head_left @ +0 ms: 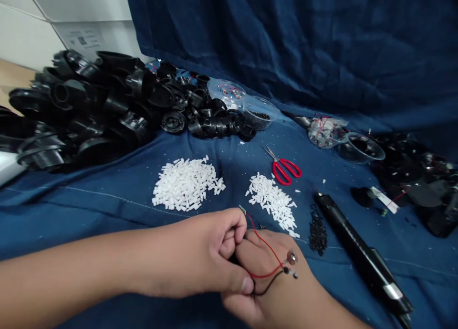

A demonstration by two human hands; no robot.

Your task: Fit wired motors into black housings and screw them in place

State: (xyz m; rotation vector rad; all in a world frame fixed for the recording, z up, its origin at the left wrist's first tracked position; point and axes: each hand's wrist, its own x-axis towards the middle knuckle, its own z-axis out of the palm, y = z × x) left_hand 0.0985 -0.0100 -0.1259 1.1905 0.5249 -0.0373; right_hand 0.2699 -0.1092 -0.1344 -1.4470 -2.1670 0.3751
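Observation:
Just in front of me, my left hand (211,252) and my right hand (277,293) are pressed together. My left hand is closed, its fingers curled and its thumb pressed down beside the right hand. From its grip come red and black wires (269,243), with a small green circuit board (242,209) at the left fingertips. The wires' other ends, bearing a small round metal part (292,257) and tiny dark pieces, lie over the back of my right hand. The right hand's fingers are curled and partly hidden; a dark gap shows between the hands, its contents unclear.
Beyond the hands are two heaps of white plastic pieces (186,183), red-handled scissors (284,169), small black screws (317,232) and a black electric screwdriver (361,252). Black plastic housings (103,104) pile up at left. Clear bowls (361,147) and dark parts (432,185) stand behind and right.

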